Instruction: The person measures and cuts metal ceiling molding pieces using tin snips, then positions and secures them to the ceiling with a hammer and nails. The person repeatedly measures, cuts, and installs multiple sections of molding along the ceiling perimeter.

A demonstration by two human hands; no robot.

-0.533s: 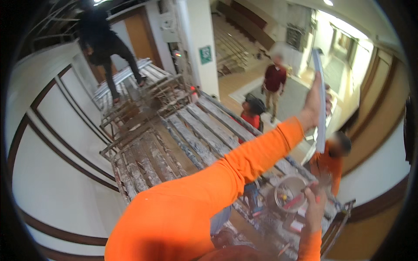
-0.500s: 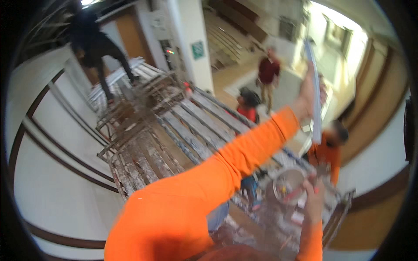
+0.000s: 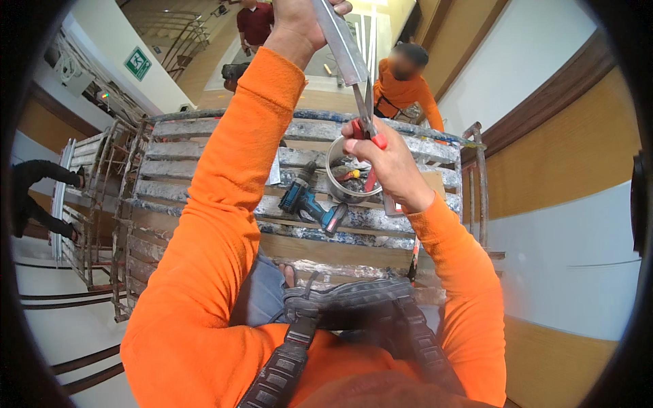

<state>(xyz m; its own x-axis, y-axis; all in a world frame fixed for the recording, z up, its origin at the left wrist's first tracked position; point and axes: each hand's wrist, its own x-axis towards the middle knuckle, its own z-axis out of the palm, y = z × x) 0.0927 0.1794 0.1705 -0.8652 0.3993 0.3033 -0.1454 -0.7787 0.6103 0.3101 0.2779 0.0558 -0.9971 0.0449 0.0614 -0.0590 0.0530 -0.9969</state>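
Observation:
My left hand point(image 3: 299, 26), raised at the top, is closed around a narrow grey metal channel point(image 3: 342, 51) that slants down to the right. Red-handled metal snips point(image 3: 364, 112) are in my right hand point(image 3: 396, 163). Their blades point upward, parted, at the lower end of the channel; I cannot tell whether they bite into it. Right below that hand stands a round bucket point(image 3: 329, 170) holding hand tools, one with a yellow handle point(image 3: 352, 174). A blue and black cordless drill point(image 3: 307, 198) lies left of the bucket.
I am on a platform of paint-splattered slats point(image 3: 177, 148) with gaps between them. Metal posts point(image 3: 483, 180) rise at its right end. Beyond its far edge is a co-worker in orange point(image 3: 405, 88); another person in dark red point(image 3: 255, 24) stands farther off. Dark-clad legs point(image 3: 47, 180) show on a scaffold at left.
My view has swung right and down. My right hand has brought the snips from over the bucket up to the channel's lower end. The left hand still holds the channel.

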